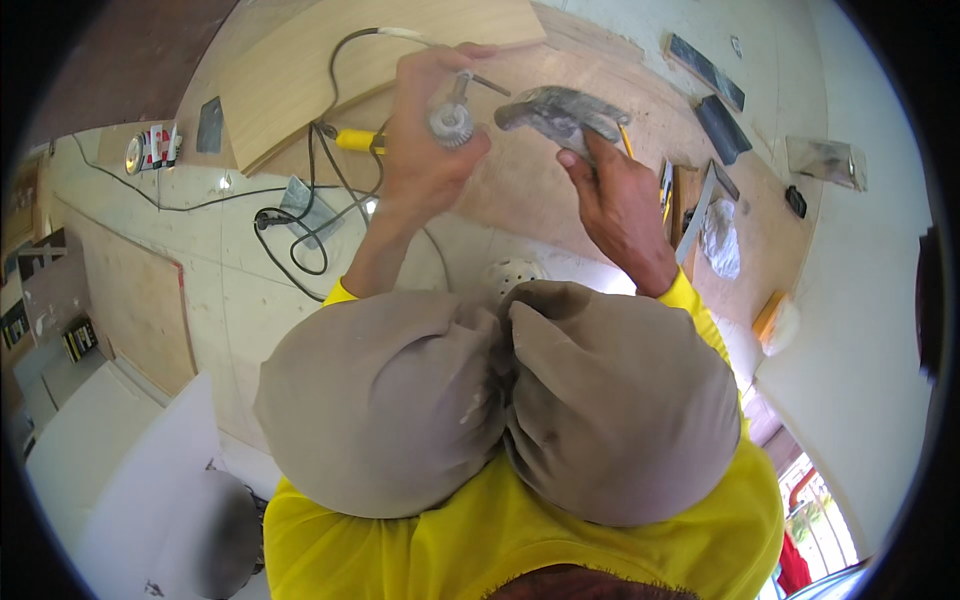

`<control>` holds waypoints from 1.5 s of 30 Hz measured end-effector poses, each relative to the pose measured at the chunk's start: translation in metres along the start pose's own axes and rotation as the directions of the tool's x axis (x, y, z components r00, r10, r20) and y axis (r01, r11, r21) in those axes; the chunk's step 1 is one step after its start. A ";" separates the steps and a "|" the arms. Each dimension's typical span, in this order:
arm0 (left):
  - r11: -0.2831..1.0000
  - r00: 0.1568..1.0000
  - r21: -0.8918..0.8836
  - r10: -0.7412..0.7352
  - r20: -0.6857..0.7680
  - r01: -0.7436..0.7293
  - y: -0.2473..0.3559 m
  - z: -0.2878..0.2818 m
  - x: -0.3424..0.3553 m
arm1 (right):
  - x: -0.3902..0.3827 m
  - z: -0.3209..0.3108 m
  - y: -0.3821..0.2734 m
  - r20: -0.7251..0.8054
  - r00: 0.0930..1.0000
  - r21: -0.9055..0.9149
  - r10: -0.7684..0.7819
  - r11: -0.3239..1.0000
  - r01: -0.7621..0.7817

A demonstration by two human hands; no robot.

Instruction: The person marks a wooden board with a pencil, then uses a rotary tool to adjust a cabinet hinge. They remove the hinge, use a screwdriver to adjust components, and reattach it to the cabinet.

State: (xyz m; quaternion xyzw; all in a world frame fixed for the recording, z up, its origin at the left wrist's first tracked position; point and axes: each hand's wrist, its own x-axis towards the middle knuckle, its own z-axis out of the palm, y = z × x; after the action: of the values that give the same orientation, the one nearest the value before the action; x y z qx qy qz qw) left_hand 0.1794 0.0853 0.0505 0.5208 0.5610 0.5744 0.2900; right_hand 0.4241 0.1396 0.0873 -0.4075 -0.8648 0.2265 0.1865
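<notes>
My left hand closed around a metal chuck with toothed rim, my right hand gripping a dusty grey drill, plywood below

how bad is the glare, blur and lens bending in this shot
Head view: strong fisheye, the board edges curve and the corners go black. Daylight blows out the floor patch below the right hand and the opening at lower right. The tool in the right hand looks slightly soft; the chuck in the left hand is sharper.
</notes>
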 end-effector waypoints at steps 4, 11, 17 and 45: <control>0.999 0.999 -0.042 0.024 0.021 -0.023 -0.007 0.004 -0.010 | -0.018 0.028 0.009 -0.142 0.986 0.179 0.083 0.982 -0.057; 1.000 1.000 -0.023 0.012 0.010 -0.012 -0.004 0.002 -0.003 | -0.038 0.071 0.051 -0.211 0.930 0.031 0.302 0.953 -0.302; 0.997 0.998 0.056 0.054 -0.031 -0.052 -0.001 0.000 -0.008 | -0.046 0.118 0.084 -0.174 0.915 0.068 0.363 0.932 -0.357; 0.988 0.991 0.080 0.136 -0.021 -0.134 -0.043 -0.025 -0.026 | 0.150 0.069 0.007 -0.255 0.827 0.518 -0.500 0.652 0.554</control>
State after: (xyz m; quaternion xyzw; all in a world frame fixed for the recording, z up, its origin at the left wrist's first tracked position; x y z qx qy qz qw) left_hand 0.1529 0.0616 0.0075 0.5609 0.5504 0.5770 0.2225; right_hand 0.3036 0.2448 0.0471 -0.0732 -0.8272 0.3921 0.3959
